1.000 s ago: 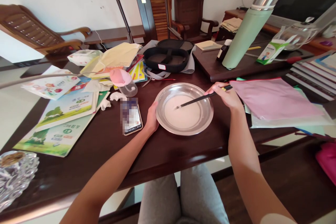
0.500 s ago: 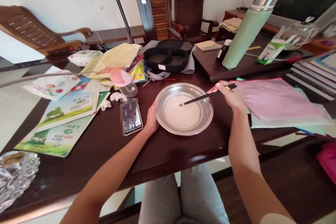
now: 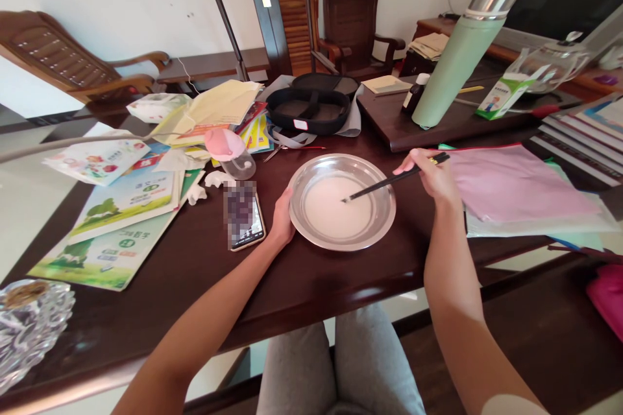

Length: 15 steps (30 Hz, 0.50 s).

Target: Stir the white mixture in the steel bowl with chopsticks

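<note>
A round metal plate [image 3: 384,204] holding white liquid sits on the dark wooden table [image 3: 302,279] in front of me. My left hand [image 3: 282,217] grips the plate's left rim. My right hand [image 3: 431,175] is closed on a pair of black chopsticks [image 3: 389,183], whose tips dip into the liquid right of the plate's middle.
A phone [image 3: 243,214] lies just left of the plate. Beyond it are a pink-lidded bottle [image 3: 228,150], children's books [image 3: 121,207], a black case [image 3: 309,107] and a green thermos [image 3: 457,55]. Pink and green folders [image 3: 511,185] lie right. A glass dish [image 3: 29,324] sits near left.
My right hand has drawn back to the right, and the chopstick tips have slid from the plate's centre-left toward its right side. The left hand has stayed on the rim.
</note>
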### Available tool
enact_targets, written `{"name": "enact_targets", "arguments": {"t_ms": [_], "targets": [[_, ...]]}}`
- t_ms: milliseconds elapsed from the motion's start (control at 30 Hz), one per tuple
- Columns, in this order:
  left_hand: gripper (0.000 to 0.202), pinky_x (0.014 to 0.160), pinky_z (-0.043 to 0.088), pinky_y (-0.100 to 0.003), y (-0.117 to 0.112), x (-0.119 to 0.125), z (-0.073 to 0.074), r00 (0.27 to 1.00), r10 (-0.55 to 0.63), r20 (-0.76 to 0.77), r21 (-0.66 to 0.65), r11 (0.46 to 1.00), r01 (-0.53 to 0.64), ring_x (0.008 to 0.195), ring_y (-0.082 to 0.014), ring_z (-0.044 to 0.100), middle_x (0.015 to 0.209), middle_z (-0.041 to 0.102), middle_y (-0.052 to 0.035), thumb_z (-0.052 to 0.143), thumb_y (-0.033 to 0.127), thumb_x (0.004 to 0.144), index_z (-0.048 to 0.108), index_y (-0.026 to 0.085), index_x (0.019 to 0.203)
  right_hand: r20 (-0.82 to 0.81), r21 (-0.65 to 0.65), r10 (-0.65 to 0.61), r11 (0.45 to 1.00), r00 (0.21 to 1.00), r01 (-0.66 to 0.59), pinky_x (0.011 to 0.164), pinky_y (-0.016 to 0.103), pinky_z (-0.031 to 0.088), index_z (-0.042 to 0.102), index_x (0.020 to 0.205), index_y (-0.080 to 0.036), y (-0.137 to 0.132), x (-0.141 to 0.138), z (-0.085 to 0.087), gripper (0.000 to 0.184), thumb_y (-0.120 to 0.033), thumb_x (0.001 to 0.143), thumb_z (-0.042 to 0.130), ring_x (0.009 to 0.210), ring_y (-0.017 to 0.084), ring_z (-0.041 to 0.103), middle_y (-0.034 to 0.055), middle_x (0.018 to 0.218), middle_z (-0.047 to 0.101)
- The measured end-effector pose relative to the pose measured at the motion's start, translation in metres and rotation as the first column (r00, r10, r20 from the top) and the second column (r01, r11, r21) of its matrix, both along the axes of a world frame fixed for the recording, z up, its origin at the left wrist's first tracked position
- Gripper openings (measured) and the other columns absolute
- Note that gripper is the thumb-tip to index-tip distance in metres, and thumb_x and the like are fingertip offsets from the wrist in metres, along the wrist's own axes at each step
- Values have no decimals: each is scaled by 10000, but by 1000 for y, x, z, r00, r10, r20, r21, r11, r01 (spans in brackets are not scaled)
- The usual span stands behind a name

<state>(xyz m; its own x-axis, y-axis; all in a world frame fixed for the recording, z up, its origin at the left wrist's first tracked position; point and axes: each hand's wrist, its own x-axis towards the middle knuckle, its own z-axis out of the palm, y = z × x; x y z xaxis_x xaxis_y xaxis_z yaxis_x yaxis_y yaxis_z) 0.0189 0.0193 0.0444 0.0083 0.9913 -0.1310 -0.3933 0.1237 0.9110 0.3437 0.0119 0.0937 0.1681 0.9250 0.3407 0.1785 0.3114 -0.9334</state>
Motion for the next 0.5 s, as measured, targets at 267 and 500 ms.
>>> {"name": "enact_targets", "arguments": {"t_ms": [267,500], "targets": [[346,1118,555,-465,-1,0,2,1000,4,-3,-11,1000,-4,1281,-377,713,1010,843,-68,834,543,712,742,234,836,42,-75,210,975,977,-207,864,416,615,785,682,-263,1,-9,-1,489,-728,830,823,753,259,794,47,729,815],[327,1110,560,-458,-1,0,1,1000,3,6,-17,1000,-3,1295,-372,709,1044,850,-70,813,527,750,766,230,878,-7,-24,92,995,996,-92,794,433,623,720,585,-272,-1,2,-2,537,-728,861,789,657,255,755,32,627,757]]}}
